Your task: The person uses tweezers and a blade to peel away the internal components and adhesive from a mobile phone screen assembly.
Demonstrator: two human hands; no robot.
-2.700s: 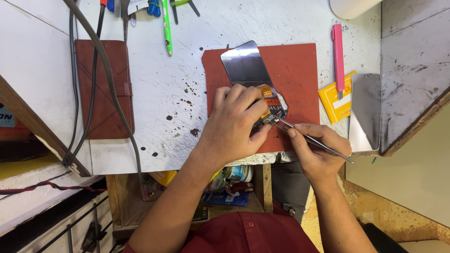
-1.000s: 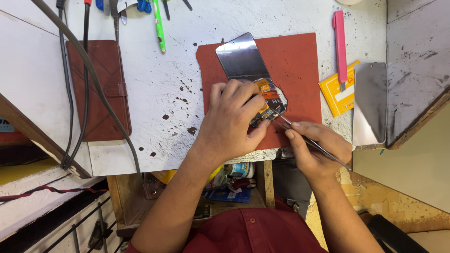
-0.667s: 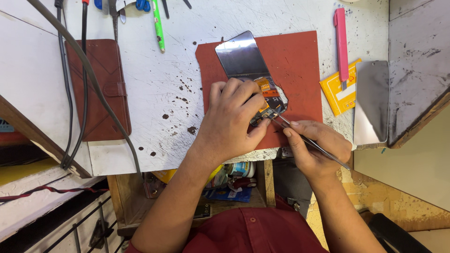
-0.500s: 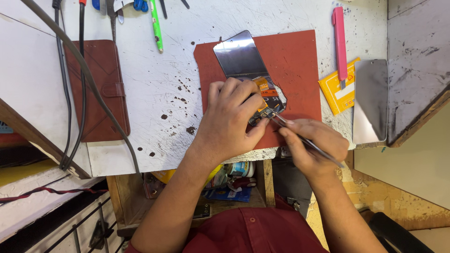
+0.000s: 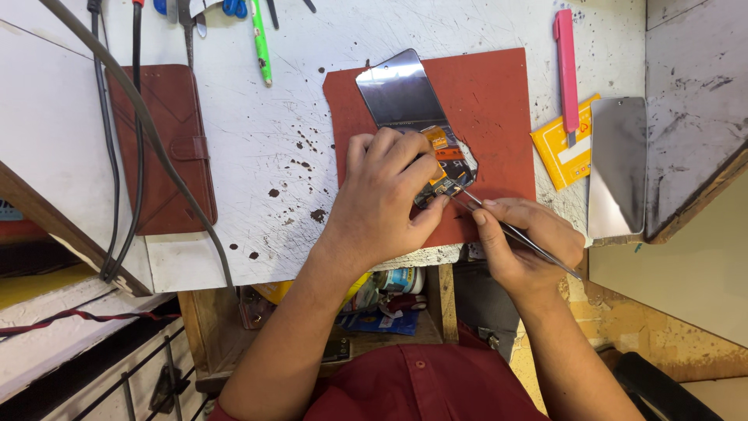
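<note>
An opened phone (image 5: pixel 425 129) with a glossy panel is pinned on a red mat (image 5: pixel 499 109) by the left hand (image 5: pixel 389 199), while slim metal tweezers (image 5: pixel 514 234) are pinched in the right hand (image 5: pixel 526 238).

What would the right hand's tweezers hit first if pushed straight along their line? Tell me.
The right hand aims the tweezers up-left at the opened phone. Their tips would probably meet its exposed parts by the left hand thumb first; depth is unclear.
</note>
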